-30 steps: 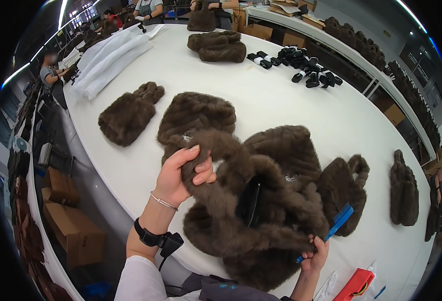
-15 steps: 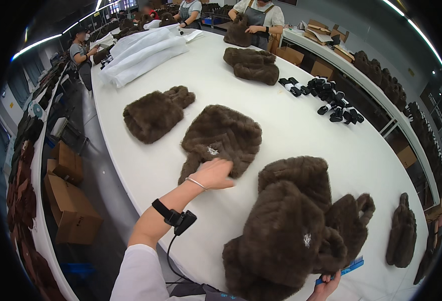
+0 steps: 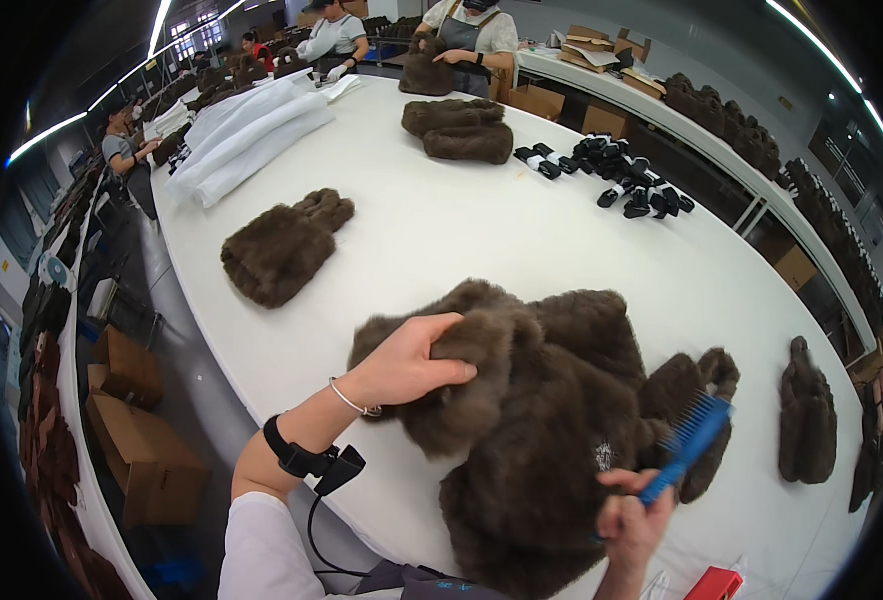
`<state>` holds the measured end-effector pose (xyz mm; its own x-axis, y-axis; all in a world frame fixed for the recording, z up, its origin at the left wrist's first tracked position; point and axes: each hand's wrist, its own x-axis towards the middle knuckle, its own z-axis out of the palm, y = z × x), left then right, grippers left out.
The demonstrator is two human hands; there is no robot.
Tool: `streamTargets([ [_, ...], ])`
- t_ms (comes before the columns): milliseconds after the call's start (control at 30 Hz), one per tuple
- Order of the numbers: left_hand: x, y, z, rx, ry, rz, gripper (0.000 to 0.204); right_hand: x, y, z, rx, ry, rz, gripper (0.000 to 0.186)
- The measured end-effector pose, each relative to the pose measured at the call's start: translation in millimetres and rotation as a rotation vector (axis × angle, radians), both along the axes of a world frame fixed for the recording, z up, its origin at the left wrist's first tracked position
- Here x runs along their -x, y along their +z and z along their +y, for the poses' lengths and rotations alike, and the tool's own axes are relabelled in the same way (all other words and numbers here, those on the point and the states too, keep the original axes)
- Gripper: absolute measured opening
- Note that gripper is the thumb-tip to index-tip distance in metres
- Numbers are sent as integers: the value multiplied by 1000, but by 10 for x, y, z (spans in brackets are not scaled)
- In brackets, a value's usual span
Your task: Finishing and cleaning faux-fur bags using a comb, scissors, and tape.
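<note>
My left hand point(image 3: 411, 362) grips a brown fur bag point(image 3: 456, 415), thumb pressed into the pile and the other fingers partly hidden. The bag is lifted and tilted against a heap of similar fur bags point(image 3: 571, 400) in front of me. Low on the right, my right hand point(image 3: 636, 515) is closed round the handle of a blue comb point(image 3: 689, 450). Its teeth point up and left, slightly blurred, beside the heap. A small pale patch point(image 3: 604, 456) shows on the fur near the comb.
One fur bag point(image 3: 279, 250) lies at left, another point(image 3: 807, 420) at far right, more point(image 3: 456, 130) farther back. Black bundles with white bands point(image 3: 641, 180) and white sheeting point(image 3: 251, 135) rest on the white table. Several people work beyond. A red object point(image 3: 713, 583) sits at the lower edge.
My left hand has taken hold of the fur bag that lay mid-table and brought it right, against the heap. My right hand has raised the comb from beside the heap. The view has shifted.
</note>
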<state>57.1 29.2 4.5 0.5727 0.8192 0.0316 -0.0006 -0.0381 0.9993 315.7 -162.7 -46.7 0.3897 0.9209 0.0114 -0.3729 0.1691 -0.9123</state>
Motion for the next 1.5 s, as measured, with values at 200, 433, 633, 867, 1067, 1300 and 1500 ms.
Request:
streamTargets([
  [200,-238,6,-500,221,-366,-55,30,691,27,414,233,332,74,36],
  [433,-323,-249,-663,-174,-399,153,33,449,-62,304,112,448,550,32],
  [633,-262,-233,-608,-158,-31,26,27,243,-280,266,203,208,441,29],
  [867,610,-237,-240,375,411,-557,27,-355,-780,3,245,-117,786,24],
  [1067,451,-136,-328,366,326,-572,29,-330,-893,-4,231,7,822,25],
  [1300,286,-40,-246,375,260,-570,24,-317,-867,6,231,-86,834,28],
  [1500,167,69,-175,346,224,-535,20,-381,-943,21,237,-91,830,31],
])
